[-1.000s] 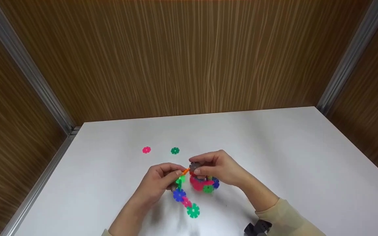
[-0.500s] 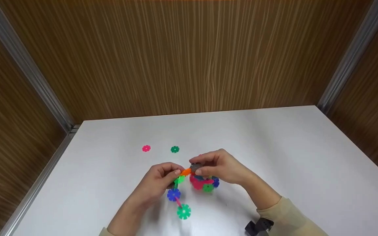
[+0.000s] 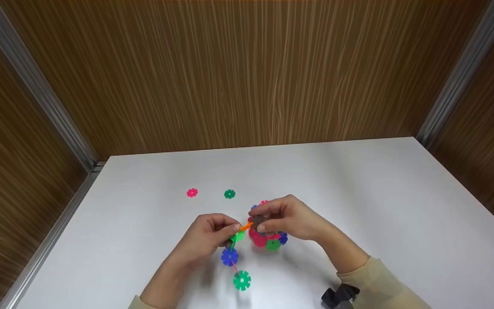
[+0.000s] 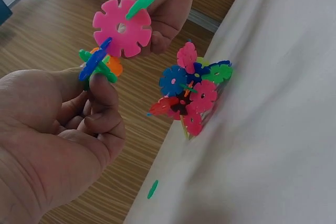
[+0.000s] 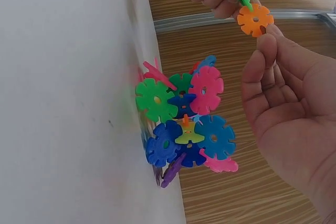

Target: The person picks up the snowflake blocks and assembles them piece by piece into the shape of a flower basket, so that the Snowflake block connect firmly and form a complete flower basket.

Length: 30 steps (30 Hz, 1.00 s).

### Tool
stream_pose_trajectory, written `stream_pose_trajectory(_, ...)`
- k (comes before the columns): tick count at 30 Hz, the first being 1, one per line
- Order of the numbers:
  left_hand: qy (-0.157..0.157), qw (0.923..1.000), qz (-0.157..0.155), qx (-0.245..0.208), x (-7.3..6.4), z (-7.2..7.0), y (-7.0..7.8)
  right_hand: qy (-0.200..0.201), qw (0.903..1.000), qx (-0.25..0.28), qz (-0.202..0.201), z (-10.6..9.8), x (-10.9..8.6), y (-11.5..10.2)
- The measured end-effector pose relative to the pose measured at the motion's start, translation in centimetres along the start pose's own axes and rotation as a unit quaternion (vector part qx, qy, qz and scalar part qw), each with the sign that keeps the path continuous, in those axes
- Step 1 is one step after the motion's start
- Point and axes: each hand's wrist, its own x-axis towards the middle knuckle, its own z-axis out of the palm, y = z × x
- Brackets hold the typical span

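A chain of notched plastic discs hangs between the hands. My left hand (image 3: 206, 238) pinches it near its light green disc (image 3: 239, 235). Below dangle a blue disc (image 3: 230, 257), a pink disc (image 4: 123, 27) and a green disc (image 3: 242, 280) at the low end. At the top, an orange disc (image 5: 255, 20) meets a brown disc (image 3: 257, 223), which my right hand (image 3: 292, 219) pinches between thumb and fingers. In the right wrist view the brown disc is hidden. Behind the right hand, a many-coloured cluster of joined discs (image 5: 157, 100) stands on the table.
Two loose discs lie beyond the hands on the white table (image 3: 358, 189): a pink disc (image 3: 192, 192) and a dark green disc (image 3: 230, 194). Wood-grain panels (image 3: 247, 77) rise behind and at both sides. A black device (image 3: 340, 296) sits at the right sleeve.
The chain's lower end has swung left, its pink disc turning edge-on. The orange disc tipped flatter, then back toward edge-on. Both hands keep their grip and have barely moved.
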Motion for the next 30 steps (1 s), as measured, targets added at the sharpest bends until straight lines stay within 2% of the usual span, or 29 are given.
stream_pose_trajectory(5, 0.006, 0.9999, 0.003, 0.015, -0.2, 0.2, 0.0, -0.004, 0.9991, -0.043, 0.001, 0.3, 0.0, -0.4)
stream_pose_trajectory(10, 0.002, 0.9993, 0.003, 0.038, -0.5, 0.3, 0.1, -0.023, 0.9978, -0.062, -0.012, 0.7, 0.1, -0.6)
stream_pose_trajectory(14, 0.001, 0.9984, 0.003, 0.056, -0.5, 0.2, 0.3, -0.04, 0.9975, -0.056, -0.017, 0.8, 0.3, -0.5)
stream_pose_trajectory(17, 0.005, 0.9987, 0.002, 0.052, -0.5, 0.2, 0.4, -0.042, 0.9981, -0.044, -0.008, 0.6, 0.5, -0.2)
stream_pose_trajectory(22, 0.025, 0.9988, -0.004, 0.041, -0.3, -0.2, 1.0, -0.047, 0.9988, -0.012, 0.003, -1.3, 0.9, 0.1)
stream_pose_trajectory(26, 0.066, 0.9973, -0.026, 0.02, -0.3, -1.4, 1.8, -0.039, 0.9988, -0.027, 0.008, -4.0, 3.3, -0.1)
stream_pose_trajectory(30, 0.104, 0.9943, -0.023, -0.002, -0.6, -2.5, 2.2, -0.042, 0.9965, -0.069, 0.023, -5.9, 7.5, 0.4)
